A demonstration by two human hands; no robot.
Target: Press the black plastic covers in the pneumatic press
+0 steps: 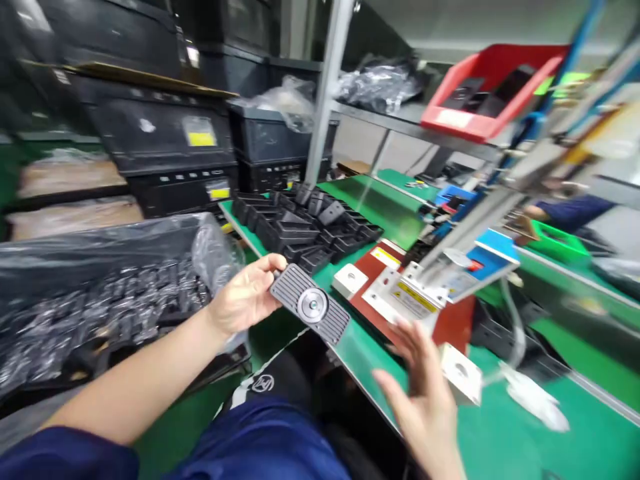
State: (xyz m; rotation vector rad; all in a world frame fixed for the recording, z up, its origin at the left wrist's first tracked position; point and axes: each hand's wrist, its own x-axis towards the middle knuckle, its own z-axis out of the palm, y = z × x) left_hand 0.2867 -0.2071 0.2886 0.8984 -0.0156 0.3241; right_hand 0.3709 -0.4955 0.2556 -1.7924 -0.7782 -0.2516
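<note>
My left hand (247, 293) grips one end of a dark grey ribbed rectangular part (310, 304) with a round silver disc in its middle, holding it above the front edge of the green workbench (500, 433). My right hand (423, 393) hovers lower right of the part, fingers stretched and apart, blurred by motion, holding nothing. It is close to a white block (463, 373) and a red fixture plate (450, 320) with white labelled pieces on it.
Black trays (305, 230) with small black parts lie at the bench's back left. A plastic-lined bin (100, 293) of black parts stands on my left. A red bin (487, 87) sits on an upper rack. Another person's sleeve (570, 212) shows far right.
</note>
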